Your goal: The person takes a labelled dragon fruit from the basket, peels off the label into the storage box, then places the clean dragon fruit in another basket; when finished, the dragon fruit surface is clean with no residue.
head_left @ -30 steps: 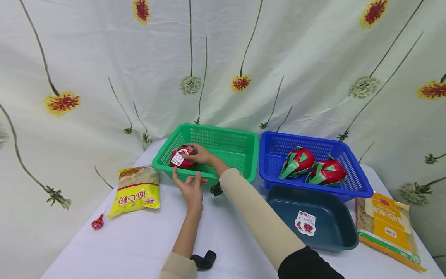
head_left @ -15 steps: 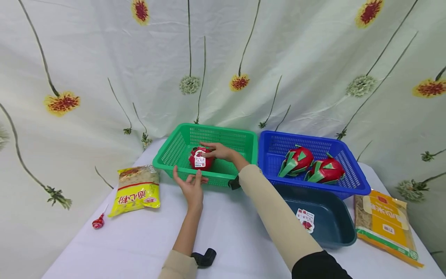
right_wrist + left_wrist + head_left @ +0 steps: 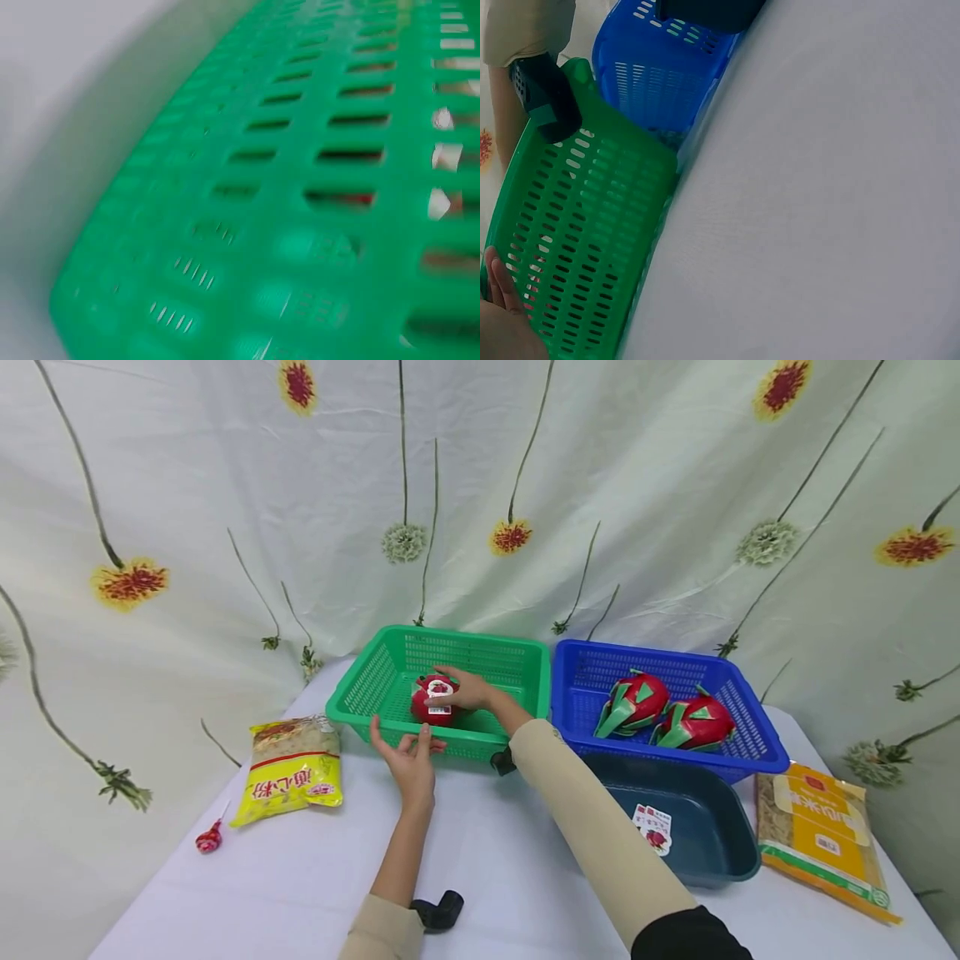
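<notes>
In the head view, a red dragon fruit [image 3: 437, 703] with a white label [image 3: 440, 693] sits in the green basket [image 3: 495, 747]. My right hand [image 3: 471, 690] holds it from the right side, thumb near the label and fingers over the top. The left hand [image 3: 411, 768] touches the near wall and rim of that basket, fingers spread. From the left wrist, those fingers [image 3: 502, 281] lie along the outside of the slotted green wall [image 3: 577, 225]. In the right wrist view the basket wall [image 3: 247, 172] fills most of the picture and hides the hand.
A blue basket [image 3: 757, 735] with two dragon fruits [image 3: 637, 697] adjoins on the right. Before it stands a dark teal tray [image 3: 720, 835] holding label stickers [image 3: 654, 828]. Food bags lie left [image 3: 296, 768] and right [image 3: 821, 839]; a red lollipop [image 3: 209, 837] lies far left.
The right hand has brought the dragon fruit from the green basket's left end toward its middle, and the fruit has turned slightly. The left hand has stayed at the near wall.
</notes>
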The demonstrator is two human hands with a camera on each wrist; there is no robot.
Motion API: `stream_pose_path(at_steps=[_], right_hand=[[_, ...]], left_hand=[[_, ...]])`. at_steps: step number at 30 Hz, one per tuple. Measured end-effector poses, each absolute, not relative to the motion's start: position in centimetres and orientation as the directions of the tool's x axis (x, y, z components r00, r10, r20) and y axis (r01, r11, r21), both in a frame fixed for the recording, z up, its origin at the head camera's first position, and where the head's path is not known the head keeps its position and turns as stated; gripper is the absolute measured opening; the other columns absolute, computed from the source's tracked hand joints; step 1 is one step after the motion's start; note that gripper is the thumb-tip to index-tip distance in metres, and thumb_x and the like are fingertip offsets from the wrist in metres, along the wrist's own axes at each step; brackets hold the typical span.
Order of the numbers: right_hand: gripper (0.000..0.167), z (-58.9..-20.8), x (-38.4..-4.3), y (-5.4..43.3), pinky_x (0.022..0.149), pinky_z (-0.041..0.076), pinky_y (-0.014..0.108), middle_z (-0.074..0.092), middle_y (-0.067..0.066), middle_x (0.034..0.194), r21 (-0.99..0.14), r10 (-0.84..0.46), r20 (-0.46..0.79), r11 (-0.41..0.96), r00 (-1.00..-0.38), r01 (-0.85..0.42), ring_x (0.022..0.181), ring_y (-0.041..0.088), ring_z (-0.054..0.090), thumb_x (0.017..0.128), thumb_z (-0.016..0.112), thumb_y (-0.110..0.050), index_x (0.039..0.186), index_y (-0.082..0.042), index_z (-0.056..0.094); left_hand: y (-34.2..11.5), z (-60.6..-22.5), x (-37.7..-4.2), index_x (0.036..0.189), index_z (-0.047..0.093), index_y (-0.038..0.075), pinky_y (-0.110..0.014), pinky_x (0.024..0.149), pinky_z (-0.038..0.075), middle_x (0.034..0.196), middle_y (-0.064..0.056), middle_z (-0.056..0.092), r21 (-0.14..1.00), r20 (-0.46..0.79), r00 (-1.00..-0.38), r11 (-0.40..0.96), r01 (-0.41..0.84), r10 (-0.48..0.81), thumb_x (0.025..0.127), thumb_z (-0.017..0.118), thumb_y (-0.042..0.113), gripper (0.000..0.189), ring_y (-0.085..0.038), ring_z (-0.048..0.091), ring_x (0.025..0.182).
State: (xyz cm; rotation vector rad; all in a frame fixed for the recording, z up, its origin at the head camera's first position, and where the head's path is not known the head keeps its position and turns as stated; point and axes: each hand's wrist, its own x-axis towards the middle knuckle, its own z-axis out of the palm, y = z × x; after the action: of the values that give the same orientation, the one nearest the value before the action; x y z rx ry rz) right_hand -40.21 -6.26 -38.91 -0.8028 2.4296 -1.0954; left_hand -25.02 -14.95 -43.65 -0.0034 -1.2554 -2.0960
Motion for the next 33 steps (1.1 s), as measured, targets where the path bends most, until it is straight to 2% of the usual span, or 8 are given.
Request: stream_pose_path(at_steps=[3, 6, 10, 15, 18, 22, 27, 33], right_hand=[[0.074, -39.0, -40.5, -5.6, 0.085, 0.048, 0.032, 0.035, 0.011, 0.141, -0.808, -0.651, -0.066, 0.479, -0.756, -0.342, 0.122, 0.026, 0.04, 0.085, 0.068, -0.029, 0.146, -0.019, 0.027], [0.069, -39.2, -40.8, -4.8, 0.089, 0.045, 0.034, 0.033, 0.01, 0.144, -0.816, -0.662, -0.046, 0.456, -0.748, -0.354, 0.125, 0.025, 0.036, 0.085, 0.068, -0.024, 0.144, -0.019, 0.033], [0.063, -39.3, -41.0, -4.2, 0.096, 0.039, 0.04, 0.032, 0.007, 0.146, -0.804, -0.659, -0.035, 0.465, -0.751, -0.371, 0.13, 0.025, 0.031, 0.085, 0.067, -0.027, 0.141, -0.023, 0.039], [0.074, -39.5, -41.0, -4.4, 0.098, 0.038, 0.038, 0.029, 0.006, 0.147, -0.789, -0.683, -0.073, 0.485, -0.727, -0.377, 0.13, 0.024, 0.03, 0.084, 0.066, -0.038, 0.146, -0.03, 0.026], [0.085, -40.3, -41.3, -4.6, 0.094, 0.041, 0.035, 0.028, 0.006, 0.146, -0.79, -0.698, -0.085, 0.482, -0.711, -0.379, 0.125, 0.024, 0.035, 0.08, 0.068, -0.045, 0.147, -0.035, 0.017], [0.085, -40.7, -41.3, -4.6, 0.091, 0.042, 0.034, 0.029, 0.008, 0.145, -0.8, -0.687, -0.069, 0.471, -0.723, -0.372, 0.121, 0.024, 0.039, 0.082, 0.068, -0.042, 0.148, -0.034, 0.015], [0.077, -40.4, -40.9, -4.3, 0.09, 0.044, 0.034, 0.035, 0.011, 0.142, -0.812, -0.631, -0.048, 0.477, -0.775, -0.337, 0.121, 0.025, 0.038, 0.085, 0.067, -0.03, 0.147, -0.026, 0.023], [0.072, -39.2, -40.7, -3.6, 0.089, 0.045, 0.035, 0.038, 0.013, 0.14, -0.838, -0.58, 0.006, 0.442, -0.815, -0.32, 0.121, 0.026, 0.039, 0.086, 0.067, -0.025, 0.146, -0.023, 0.029]], left_hand=[[-14.9, -43.6, -25.0, 0.143, 0.005, 0.016, -0.027, 0.062, 0.053, 0.074, -0.016, 0.048, 0.779, 0.331, -0.766, -0.299, 0.551, -0.55, 0.09, 0.057, 0.001, 0.076, -0.019, 0.061, 0.057], [-14.9, -43.6, -25.0, 0.143, 0.004, 0.016, -0.027, 0.062, 0.053, 0.076, -0.016, 0.047, 0.782, 0.322, -0.773, -0.307, 0.543, -0.546, 0.09, 0.057, 0.001, 0.076, -0.019, 0.061, 0.058], [-14.8, -43.7, -25.0, 0.143, 0.003, 0.016, -0.027, 0.061, 0.053, 0.076, -0.016, 0.047, 0.781, 0.319, -0.776, -0.314, 0.54, -0.544, 0.09, 0.056, 0.0, 0.076, -0.019, 0.061, 0.057], [-14.9, -43.6, -25.1, 0.143, 0.004, 0.015, -0.027, 0.06, 0.053, 0.074, -0.015, 0.048, 0.775, 0.326, -0.767, -0.308, 0.552, -0.553, 0.09, 0.056, -0.001, 0.076, -0.019, 0.061, 0.057], [-15.0, -43.6, -25.1, 0.143, 0.004, 0.016, -0.028, 0.061, 0.053, 0.074, -0.015, 0.048, 0.781, 0.323, -0.769, -0.303, 0.546, -0.551, 0.09, 0.056, 0.0, 0.076, -0.019, 0.061, 0.057], [-14.8, -43.6, -25.0, 0.144, 0.004, 0.017, -0.028, 0.062, 0.053, 0.076, -0.015, 0.048, 0.793, 0.315, -0.779, -0.301, 0.53, -0.543, 0.09, 0.056, 0.001, 0.076, -0.019, 0.061, 0.058], [-14.8, -43.8, -25.1, 0.144, 0.003, 0.017, -0.028, 0.062, 0.053, 0.076, -0.016, 0.047, 0.793, 0.312, -0.781, -0.304, 0.528, -0.541, 0.091, 0.055, 0.001, 0.076, -0.02, 0.062, 0.058], [-15.1, -43.9, -25.5, 0.144, 0.003, 0.015, -0.027, 0.06, 0.053, 0.073, -0.014, 0.049, 0.778, 0.334, -0.766, -0.299, 0.553, -0.549, 0.09, 0.056, 0.001, 0.076, -0.019, 0.061, 0.056]])
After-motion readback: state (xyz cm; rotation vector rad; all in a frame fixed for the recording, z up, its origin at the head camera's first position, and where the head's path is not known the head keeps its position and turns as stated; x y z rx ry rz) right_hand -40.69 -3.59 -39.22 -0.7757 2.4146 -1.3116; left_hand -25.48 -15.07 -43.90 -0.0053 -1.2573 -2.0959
